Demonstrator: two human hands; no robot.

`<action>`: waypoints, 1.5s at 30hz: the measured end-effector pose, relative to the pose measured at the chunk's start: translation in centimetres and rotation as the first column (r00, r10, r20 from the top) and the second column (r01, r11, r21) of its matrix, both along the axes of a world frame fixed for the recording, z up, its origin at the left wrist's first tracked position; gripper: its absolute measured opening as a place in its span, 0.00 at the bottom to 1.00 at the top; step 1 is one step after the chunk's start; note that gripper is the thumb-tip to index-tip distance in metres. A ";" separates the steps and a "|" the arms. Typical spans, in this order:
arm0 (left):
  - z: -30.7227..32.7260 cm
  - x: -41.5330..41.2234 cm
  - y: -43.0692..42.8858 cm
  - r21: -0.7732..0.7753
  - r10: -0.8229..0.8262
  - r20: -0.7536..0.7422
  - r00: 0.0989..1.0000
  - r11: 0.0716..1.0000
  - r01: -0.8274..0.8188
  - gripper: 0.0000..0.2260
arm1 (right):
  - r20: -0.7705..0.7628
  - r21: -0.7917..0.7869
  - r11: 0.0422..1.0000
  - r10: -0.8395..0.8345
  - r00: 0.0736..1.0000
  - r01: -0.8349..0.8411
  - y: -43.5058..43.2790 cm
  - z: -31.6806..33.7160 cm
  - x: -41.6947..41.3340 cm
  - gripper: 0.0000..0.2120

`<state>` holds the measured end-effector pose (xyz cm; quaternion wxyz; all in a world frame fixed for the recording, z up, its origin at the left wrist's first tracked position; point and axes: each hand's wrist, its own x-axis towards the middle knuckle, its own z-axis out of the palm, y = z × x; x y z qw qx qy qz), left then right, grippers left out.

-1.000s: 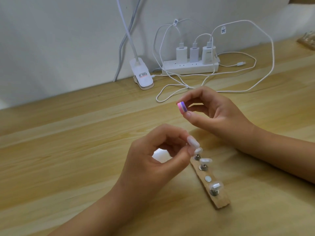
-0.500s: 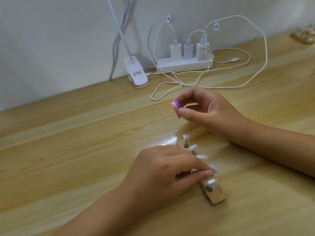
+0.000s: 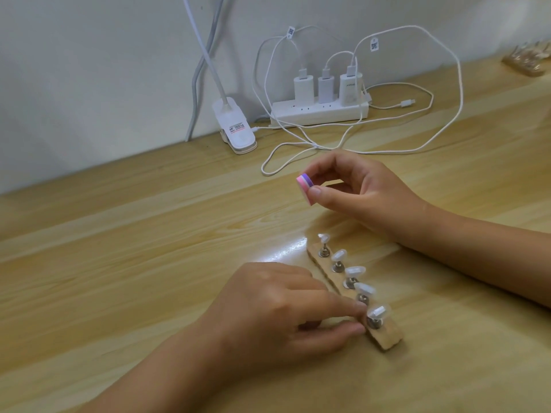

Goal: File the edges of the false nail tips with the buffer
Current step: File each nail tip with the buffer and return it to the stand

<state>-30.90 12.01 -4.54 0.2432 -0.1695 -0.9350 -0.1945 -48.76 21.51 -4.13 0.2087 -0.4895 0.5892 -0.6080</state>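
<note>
1. On the wooden desk point(image 3: 125, 263), at about 5 o'clock from the centre of the view, lay a narrow wooden strip point(image 3: 387, 338) carrying five false nail tips point(image 3: 354, 270), each perched on a small metal stand, in a row running from 12 to 5 o'clock.
2. We had our left hand point(image 3: 277, 311) resting at the 9 o'clock side of the strip, thumb and forefinger drawn together around the metal base of the nearest stand; whether they fully gripped it we could not tell.
3. Our right hand point(image 3: 357, 192) hung above the desk at 12 o'clock from the strip, well clear of the tips, with thumb and fingers clamped on the buffer point(image 3: 305, 187), a small block banded in pink, purple and white.
4. The buffer touched no nail tip.
5. At 12 o'clock along the wall sat a white power strip point(image 3: 319, 111) with three chargers plugged in, white cables point(image 3: 417, 144) looping over the desk.
6. A white clip-on lamp base point(image 3: 235, 129) stood at 11 o'clock.
</note>
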 end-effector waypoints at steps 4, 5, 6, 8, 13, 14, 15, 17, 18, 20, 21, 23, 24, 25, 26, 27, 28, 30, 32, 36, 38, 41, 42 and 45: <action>-0.1 -0.2 0.8 0.006 0.018 -0.005 1.000 1.000 -0.018 0.07 | -0.030 0.017 1.000 0.007 1.000 -0.007 -0.1 -0.2 -0.2 0.05; -0.1 -0.2 1.0 0.009 0.037 -0.003 0.999 0.999 -0.037 0.07 | -0.034 0.019 1.000 0.005 0.999 -0.004 -0.1 -0.2 -0.2 0.05; -0.1 -0.2 1.3 0.012 0.062 -0.007 0.998 0.998 -0.062 0.08 | -0.034 0.016 1.000 0.001 0.999 0.000 -0.1 -0.3 -0.1 0.06; -0.2 -0.1 1.8 0.015 0.110 -0.038 0.993 0.994 -0.109 0.08 | -0.034 0.008 1.000 -0.009 0.999 0.009 0.0 -0.2 0.0 0.08; -0.4 0.1 2.3 -0.237 0.085 -0.262 0.961 0.960 -0.150 0.09 | -0.026 -0.022 1.000 -0.016 1.000 0.015 0.1 0.0 0.1 0.10; -0.3 0.2 2.3 -0.306 0.057 -0.319 0.946 0.939 -0.160 0.08 | -0.027 -0.027 0.999 -0.018 0.999 0.017 0.1 -0.1 0.2 0.10; -0.1 0.3 2.4 -0.338 0.028 -0.361 0.932 0.928 -0.158 0.06 | -0.032 -0.030 0.999 -0.019 0.999 0.018 0.1 -0.1 0.1 0.09; 0.0 0.5 2.6 -0.238 0.018 -0.375 0.927 0.964 -0.115 0.05 | -0.041 -0.031 0.999 -0.027 0.999 0.026 0.0 -0.2 0.0 0.07; 0.1 0.5 2.5 -0.082 0.038 -0.341 0.939 0.994 -0.070 0.04 | -0.035 -0.034 0.999 -0.035 0.999 0.034 0.0 -0.2 -0.1 0.08; 0.5 0.5 1.9 0.385 0.094 -0.171 0.981 0.923 -0.022 0.02 | -0.005 -0.050 0.997 -0.055 0.998 0.054 -0.1 -0.1 -0.1 0.11; 0.8 0.4 1.5 0.604 0.126 -0.060 0.990 0.795 -0.065 0.00 | 0.006 -0.055 0.996 -0.066 0.998 0.066 -0.1 -0.1 -0.2 0.12; 1.0 -0.2 0.3 0.864 0.163 0.135 0.977 0.464 -0.197 0.03 | 0.000 -0.053 0.994 -0.092 0.996 0.092 0.0 0.1 -0.2 0.13; 0.9 -0.5 -0.4 0.906 0.173 0.209 0.962 0.337 -0.257 0.03 | -0.012 -0.050 0.993 -0.103 0.995 0.102 0.1 0.1 -0.2 0.12; 0.9 -0.9 -0.9 0.920 0.173 0.269 0.947 0.246 -0.306 0.02 | -0.023 -0.050 0.993 -0.109 0.994 0.108 0.1 0.2 -0.2 0.12; 0.8 -1.1 -1.3 0.924 0.165 0.303 0.938 0.190 -0.332 0.02 | -0.030 -0.055 0.993 -0.110 0.994 0.108 0.1 0.3 -0.1 0.11; 0.6 -1.3 -1.6 0.929 0.155 0.313 0.937 0.157 -0.336 0.03 | -0.033 -0.066 0.993 -0.104 0.994 0.102 0.1 0.3 0.0 0.11; 0.4 -1.4 -1.8 0.932 0.151 0.308 0.939 0.152 -0.330 0.04 | -0.032 -0.080 0.993 -0.093 0.995 0.090 0.1 0.3 0.1 0.10; 0.3 -1.4 -1.9 0.921 0.139 0.305 0.942 0.210 -0.329 0.07 | -0.034 -0.097 0.994 -0.062 0.997 0.059 0.2 0.4 0.2 0.10; 0.3 -1.2 -1.8 0.891 0.129 0.322 0.938 0.292 -0.346 0.08 | -0.061 -0.108 0.994 -0.039 0.997 0.032 0.3 0.4 0.4 0.09; 0.4 -1.2 -1.7 0.876 0.109 0.336 0.935 0.329 -0.353 0.08 | -0.263 -0.118 0.992 0.016 0.965 -0.049 0.4 0.2 0.8 0.11; 0.4 -1.3 -1.7 0.876 0.090 0.334 0.938 0.337 -0.345 0.07 | -0.388 -0.105 0.992 0.030 0.921 -0.076 0.4 0.1 0.8 0.11; 0.4 -1.3 -1.7 0.892 0.071 0.318 0.946 0.315 -0.324 0.05 | -0.430 -0.120 0.990 0.013 0.903 -0.071 0.4 0.2 0.8 0.10; 0.4 -1.3 -1.7 0.898 0.069 0.310 0.948 0.306 -0.316 0.05 | -0.458 -0.140 0.987 0.008 0.889 -0.081 0.4 0.2 0.9 0.10; 0.4 -1.3 -1.7 0.904 0.063 0.297 0.953 0.302 -0.302 0.04 | -0.532 -0.155 0.984 -0.008 0.847 -0.089 0.5 0.0 1.1 0.09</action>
